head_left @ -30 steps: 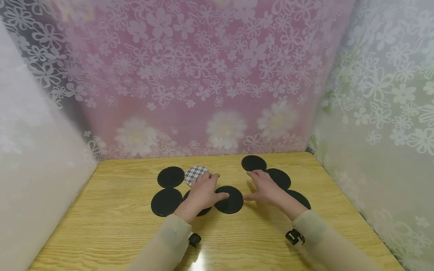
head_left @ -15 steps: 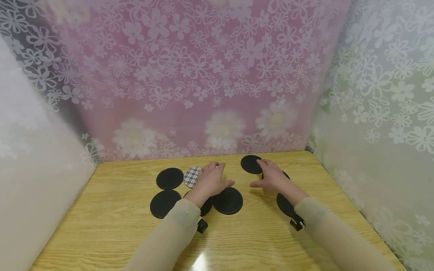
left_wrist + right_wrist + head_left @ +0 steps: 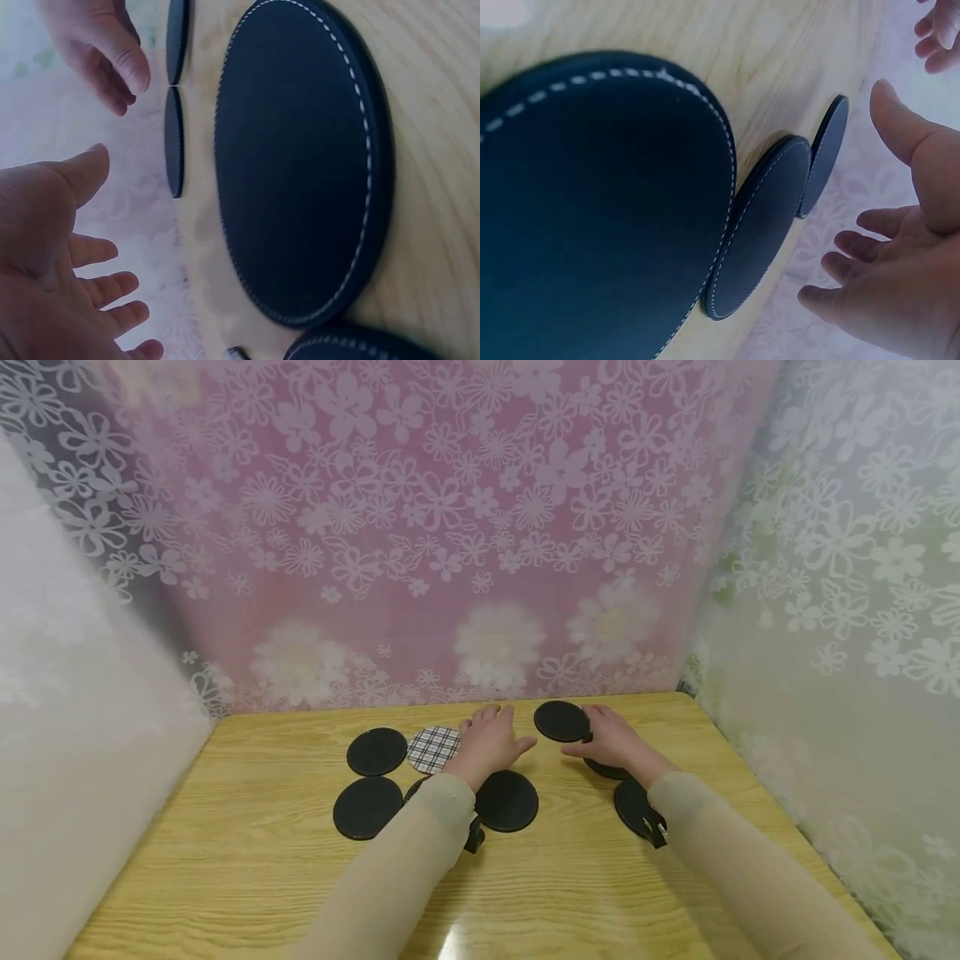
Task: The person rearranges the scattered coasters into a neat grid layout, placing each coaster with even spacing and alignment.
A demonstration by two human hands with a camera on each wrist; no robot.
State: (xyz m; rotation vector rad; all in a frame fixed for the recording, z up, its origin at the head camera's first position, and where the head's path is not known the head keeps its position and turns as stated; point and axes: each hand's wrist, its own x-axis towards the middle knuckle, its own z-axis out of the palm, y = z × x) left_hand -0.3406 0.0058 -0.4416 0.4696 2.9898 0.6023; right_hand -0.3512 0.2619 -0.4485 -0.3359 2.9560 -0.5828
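My left hand hovers over the middle of the table, fingers spread and holding nothing. Behind it lies a black round coaster, whose white stitched edge shows in the left wrist view. A plaid coaster sits just left of that hand. My right hand is above the right-hand coasters, its fingertips close to the far black coaster. In the right wrist view its fingers are extended and apart, with no object between them. The right hand partly covers a middle black coaster.
Two black coasters lie at the left, one far and one near. Another coaster is mostly hidden by the left sleeve. A nearer right coaster lies by the right wrist. Flowered curtains border the wooden table.
Both hands have moved away from the body, toward the back of the table. The left hand has also shifted right, uncovering the plaid coaster. The coasters appear to stay in place.
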